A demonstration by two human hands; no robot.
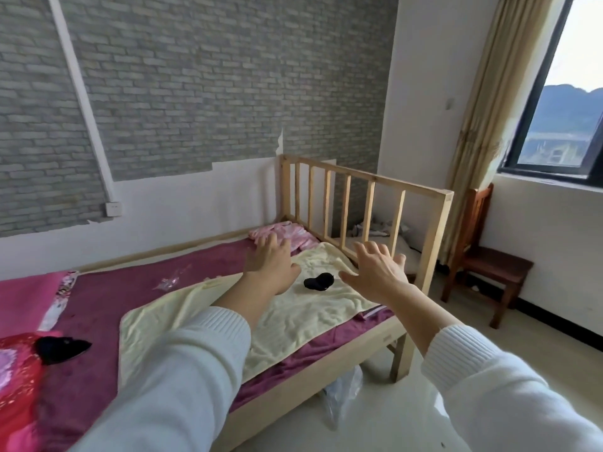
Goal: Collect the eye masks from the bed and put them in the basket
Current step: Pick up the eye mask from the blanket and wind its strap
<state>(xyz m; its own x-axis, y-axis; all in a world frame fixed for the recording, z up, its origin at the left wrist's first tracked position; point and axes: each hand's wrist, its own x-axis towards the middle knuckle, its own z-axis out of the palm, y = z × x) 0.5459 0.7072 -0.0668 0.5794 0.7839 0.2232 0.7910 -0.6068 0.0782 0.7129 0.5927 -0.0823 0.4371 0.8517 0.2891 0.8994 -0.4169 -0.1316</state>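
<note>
A black eye mask (pixel 319 281) lies on a pale yellow towel (pixel 293 318) near the foot of the bed (pixel 137 282). A second black eye mask (pixel 62 349) rests on a red pillow (pixel 19 380) at the lower left. My left hand (pixel 272 261) is stretched out just left of the first mask, fingers spread, holding nothing. To the right of that mask hovers my right hand (pixel 378 272), also open and empty. No basket is in view.
A slatted wooden footboard (pixel 365 207) rises just beyond my hands. Pink cloth (pixel 287 234) is bunched in the bed's far corner. A wooden chair (pixel 486 256) stands by the curtain and window at right. A clear plastic bag (pixel 342 396) lies on the floor under the bed.
</note>
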